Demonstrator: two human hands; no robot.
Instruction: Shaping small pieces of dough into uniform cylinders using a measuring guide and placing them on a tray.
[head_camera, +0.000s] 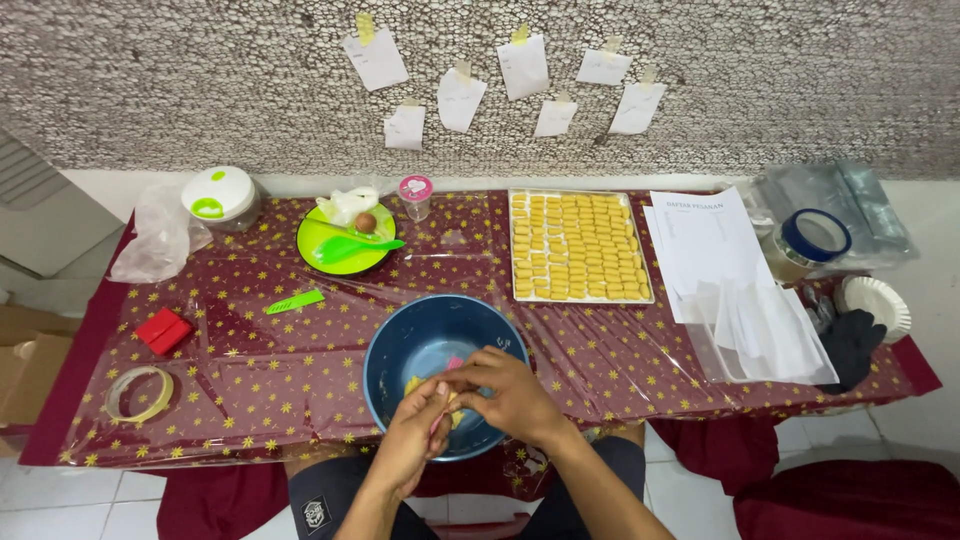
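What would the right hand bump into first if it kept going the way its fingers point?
Probably the left hand: the right hand points left across the blue bowl, and their fingers already seem to meet over yellow dough.

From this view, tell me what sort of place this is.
Likely a home baking spot: both hands work dough over a blue bowl, a tray holds rows of yellow pieces, and paper slips are taped to the wall.

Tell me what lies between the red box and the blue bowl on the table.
In the head view, only a small green strip lies on the table between the red box and the blue bowl.
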